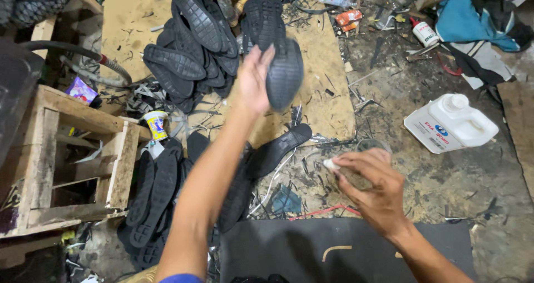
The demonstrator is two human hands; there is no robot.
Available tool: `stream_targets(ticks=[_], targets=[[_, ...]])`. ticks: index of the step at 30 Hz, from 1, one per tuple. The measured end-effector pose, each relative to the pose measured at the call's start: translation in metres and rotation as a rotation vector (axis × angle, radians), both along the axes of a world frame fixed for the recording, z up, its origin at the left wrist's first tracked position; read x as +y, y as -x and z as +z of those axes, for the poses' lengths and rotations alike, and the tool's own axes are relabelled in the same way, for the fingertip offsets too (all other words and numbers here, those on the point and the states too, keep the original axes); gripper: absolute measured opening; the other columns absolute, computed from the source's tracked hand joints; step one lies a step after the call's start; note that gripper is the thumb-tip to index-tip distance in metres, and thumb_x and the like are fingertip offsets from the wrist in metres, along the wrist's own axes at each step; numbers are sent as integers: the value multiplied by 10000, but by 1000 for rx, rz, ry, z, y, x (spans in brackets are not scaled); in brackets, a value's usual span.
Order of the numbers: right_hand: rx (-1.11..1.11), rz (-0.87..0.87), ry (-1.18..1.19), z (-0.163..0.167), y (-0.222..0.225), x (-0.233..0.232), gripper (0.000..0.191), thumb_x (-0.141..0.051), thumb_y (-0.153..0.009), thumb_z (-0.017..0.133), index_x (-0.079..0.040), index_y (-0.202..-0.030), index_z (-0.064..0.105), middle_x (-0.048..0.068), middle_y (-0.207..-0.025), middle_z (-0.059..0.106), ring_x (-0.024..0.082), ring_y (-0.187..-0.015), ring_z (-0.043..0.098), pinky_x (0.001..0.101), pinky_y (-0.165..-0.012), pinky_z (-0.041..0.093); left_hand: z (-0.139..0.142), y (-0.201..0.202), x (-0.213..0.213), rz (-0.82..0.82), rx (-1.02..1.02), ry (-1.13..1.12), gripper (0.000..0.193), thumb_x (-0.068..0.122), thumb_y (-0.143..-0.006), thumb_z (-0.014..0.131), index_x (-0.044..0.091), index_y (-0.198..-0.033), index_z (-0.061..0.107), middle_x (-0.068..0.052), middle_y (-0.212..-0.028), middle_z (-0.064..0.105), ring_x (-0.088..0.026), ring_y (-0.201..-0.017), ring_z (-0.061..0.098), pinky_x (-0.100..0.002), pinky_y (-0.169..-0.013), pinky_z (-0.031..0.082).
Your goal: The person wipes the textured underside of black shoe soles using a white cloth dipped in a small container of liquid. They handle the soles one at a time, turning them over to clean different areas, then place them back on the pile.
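Observation:
My left hand (253, 80) reaches forward and touches a black rubber shoe sole (284, 71), blurred by motion, just in front of a pile of black soles (192, 35) on a brown board. My right hand (374, 185) hovers low over the floor, fingers curled around a small whitish piece (331, 164) at the thumb tip. More black soles (158, 191) lie in a heap by my left forearm, and one sole (281, 146) lies between my two hands.
A wooden crate frame (67, 160) stands at the left with a small printed cup (157, 125) beside it. A white plastic jug (451, 122) lies at the right. A dark mat (334, 249) lies near me. Scraps, a glue bottle (425, 32) and cloth litter the floor.

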State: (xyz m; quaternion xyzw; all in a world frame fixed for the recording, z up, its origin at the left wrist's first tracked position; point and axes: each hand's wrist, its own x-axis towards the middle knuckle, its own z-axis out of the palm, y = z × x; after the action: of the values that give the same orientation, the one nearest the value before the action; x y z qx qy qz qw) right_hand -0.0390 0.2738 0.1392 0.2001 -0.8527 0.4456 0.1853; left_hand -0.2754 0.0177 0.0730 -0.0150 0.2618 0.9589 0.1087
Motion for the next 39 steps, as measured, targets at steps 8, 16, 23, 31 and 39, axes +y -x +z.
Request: stream_targets(ticks=[8, 16, 23, 31, 39], targets=[[-174, -186, 176, -14, 21, 23, 287, -34, -893, 717, -85, -1174, 749, 55, -1126, 714, 103, -900, 598, 235, -772, 483, -61, -13, -29, 263, 216, 1412, 347, 224, -1014, 620, -5, -1275, 625, -232, -1174, 603, -384, -1093, 588, -467, -959, 475], [-448, -249, 583, -96, 60, 74, 283, 5, -949, 715, 4, -1232, 724, -74, -926, 595, 3, -794, 501, 162, -725, 401, -130, -157, -1, 28, 469, 2077, 374, 124, -769, 788, 59, -1120, 676, -182, -1143, 615, -395, -1113, 578, -503, -940, 492], [-529, -283, 533, -166, 66, 115, 287, -8, -916, 748, 3, -1202, 734, -102, -807, 550, -5, -692, 429, 171, -639, 337, -151, -159, 12, -80, 242, 1948, 565, 133, -686, 887, 30, -1145, 573, -196, -1122, 599, -402, -1094, 571, -495, -903, 499], [-578, -329, 464, -185, 65, 130, 267, -36, -905, 753, -1, -1169, 735, -33, -876, 695, 9, -733, 568, 175, -689, 437, -153, -164, 26, 25, 88, 2169, 643, 134, -614, 937, 29, -1140, 583, -194, -1168, 601, -398, -1140, 566, -505, -928, 477], [-541, -312, 433, -186, 70, 125, 298, 22, -862, 741, 8, -1160, 743, -45, -824, 637, 25, -713, 534, 190, -677, 428, -133, -163, 20, -77, -8, 1917, 430, 141, -801, 826, 90, -1157, 590, -145, -1042, 695, -362, -1032, 661, -495, -867, 502]])
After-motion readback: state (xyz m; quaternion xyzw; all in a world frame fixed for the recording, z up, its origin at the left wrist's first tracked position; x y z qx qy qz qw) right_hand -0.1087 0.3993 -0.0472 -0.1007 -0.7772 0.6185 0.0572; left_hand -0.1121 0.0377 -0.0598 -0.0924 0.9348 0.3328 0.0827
